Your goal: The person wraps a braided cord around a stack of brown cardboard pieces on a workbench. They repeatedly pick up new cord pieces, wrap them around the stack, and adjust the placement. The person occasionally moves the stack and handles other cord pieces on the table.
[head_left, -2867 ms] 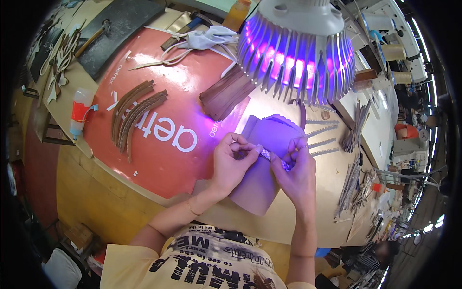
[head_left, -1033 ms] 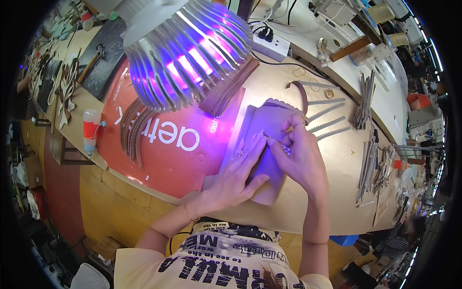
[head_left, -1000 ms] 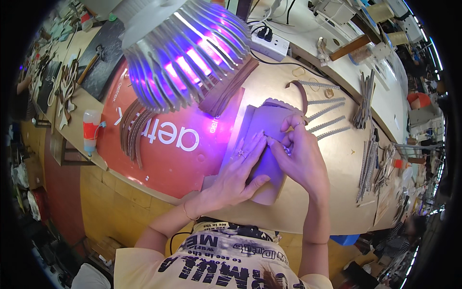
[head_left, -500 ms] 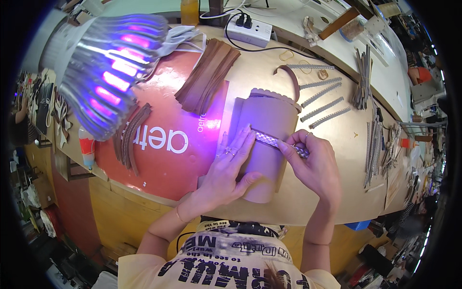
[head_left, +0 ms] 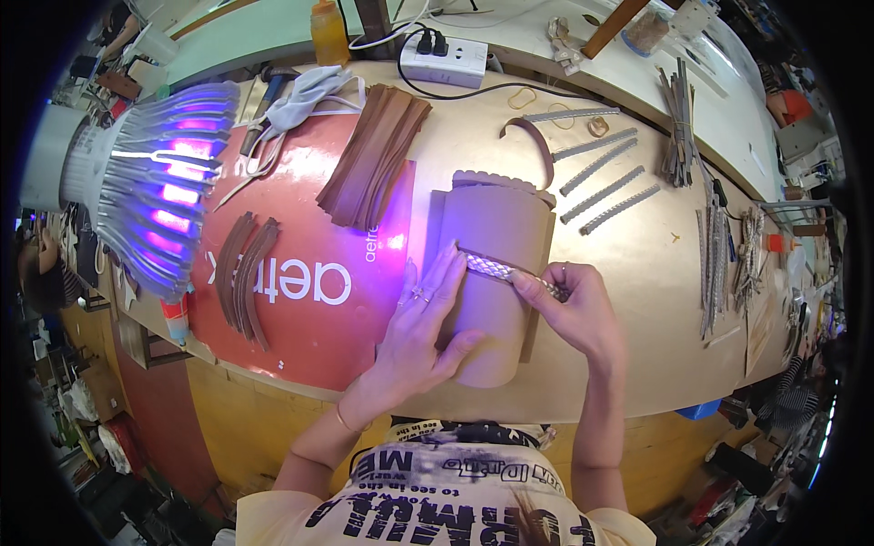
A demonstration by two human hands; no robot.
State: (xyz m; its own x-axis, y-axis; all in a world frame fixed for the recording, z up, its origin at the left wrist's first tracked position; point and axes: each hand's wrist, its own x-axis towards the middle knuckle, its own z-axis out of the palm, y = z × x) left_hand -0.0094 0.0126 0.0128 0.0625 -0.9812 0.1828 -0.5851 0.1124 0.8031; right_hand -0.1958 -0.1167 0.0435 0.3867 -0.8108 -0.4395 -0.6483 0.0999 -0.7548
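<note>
A brown, roll-shaped form lies lengthwise in front of me on the table. Across its upper side runs a braided strip, shiny and silvery in the lamp light. My left hand rests on the form's left side with its fingers stretched out, the fingertips pressing by the strip's left end. On the right, my right hand pinches the strip between thumb and fingers; its far end is partly hidden in that hand. A scalloped brown edge shows at the form's far end.
A glowing lamp stands at the left. Brown strips and curved strips lie on a red sheet. Several grey braided strips lie right of the form. Behind are a power strip and an amber bottle.
The whole view has shifted, with the lamp now farther left and covering less of the table. Both hands keep about the same place on the form and strip.
</note>
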